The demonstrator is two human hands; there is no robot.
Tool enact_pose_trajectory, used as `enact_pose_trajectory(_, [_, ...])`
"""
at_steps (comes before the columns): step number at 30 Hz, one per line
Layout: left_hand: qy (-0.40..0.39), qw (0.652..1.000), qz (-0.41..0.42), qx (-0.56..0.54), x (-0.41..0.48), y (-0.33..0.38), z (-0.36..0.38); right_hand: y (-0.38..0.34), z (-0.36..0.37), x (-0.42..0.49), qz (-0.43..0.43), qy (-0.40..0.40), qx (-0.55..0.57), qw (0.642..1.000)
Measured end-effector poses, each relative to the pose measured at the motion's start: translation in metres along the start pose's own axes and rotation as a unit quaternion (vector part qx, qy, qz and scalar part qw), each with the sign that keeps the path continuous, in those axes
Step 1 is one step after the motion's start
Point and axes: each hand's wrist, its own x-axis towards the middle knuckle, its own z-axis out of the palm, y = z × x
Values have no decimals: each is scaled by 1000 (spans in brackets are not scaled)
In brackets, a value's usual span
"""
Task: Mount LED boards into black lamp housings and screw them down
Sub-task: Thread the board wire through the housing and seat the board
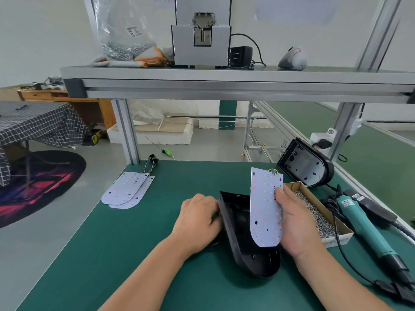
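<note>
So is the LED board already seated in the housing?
No: the right hand holds the LED board raised over the housing, which the left hand grips.

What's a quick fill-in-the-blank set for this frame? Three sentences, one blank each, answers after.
1. The left hand grips the black plastic lamp housing; the right hand holds the white round-ended LED board, wired end pointing ____ from the person.
2. Small metal ____ fill the brown cardboard box.
3. The teal electric screwdriver lies on the green mat, ____ of that box.
Missing: away; screws; right.
</note>
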Motion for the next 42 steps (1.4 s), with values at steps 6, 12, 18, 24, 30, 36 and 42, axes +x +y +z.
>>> enact_pose_trajectory(6, [33,983,-116,-138,3,-2,-4,-15,-6,2,24,-37,-82,996])
enact_pose_trajectory(12, [36,948,-178,-263,0,-6,2,-17,-8,1,41,-28,-80,996])
enact_pose_trajectory(18, [49,936,-143,-317,0,-13,5,-15,-8,2,84,-39,-105,990])
enact_pose_trajectory(24, [59,923,-152,-348,-2,-10,3,-16,4,2,113,-37,-150,981])
enact_pose_trajectory(30, [49,932,-125,-338,-1,-6,-6,-22,-1,9,61,22,-227,972])
enact_pose_trajectory(36, [46,922,-123,-365,0,-8,-8,-28,10,13,19,11,-318,948])
enact_pose_trajectory(42, [53,893,-104,-434,2,-8,-8,-36,27,16,22,-92,-487,868])
